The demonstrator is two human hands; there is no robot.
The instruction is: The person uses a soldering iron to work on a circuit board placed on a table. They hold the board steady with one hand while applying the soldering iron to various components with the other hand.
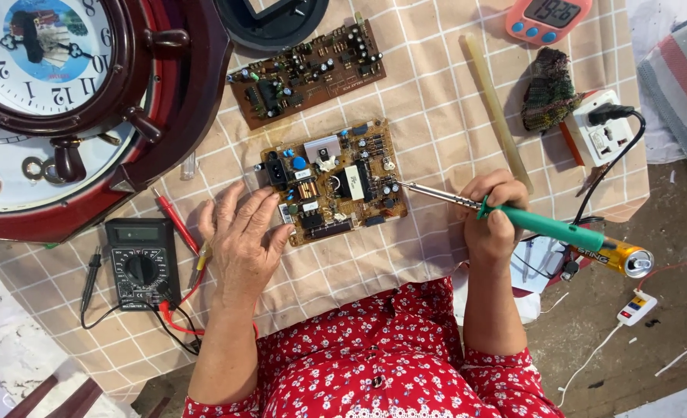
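A tan circuit board [336, 182] crowded with components lies on the checked cloth in the middle of the head view. My left hand [241, 236] rests flat beside the board's left edge, fingers spread and fingertips touching it. My right hand [492, 210] grips the green handle of a soldering iron [545, 226]. The iron's metal tip [402, 186] reaches the board's right side.
A second brown circuit board [306, 73] lies farther back. A large wheel-shaped wall clock [73, 101] fills the left. A black multimeter [141, 263] with red and black probes sits at front left. A pink timer [548, 17], glue stick [498, 108], cloth pad [548, 89] and power adapter [603, 124] lie at the right.
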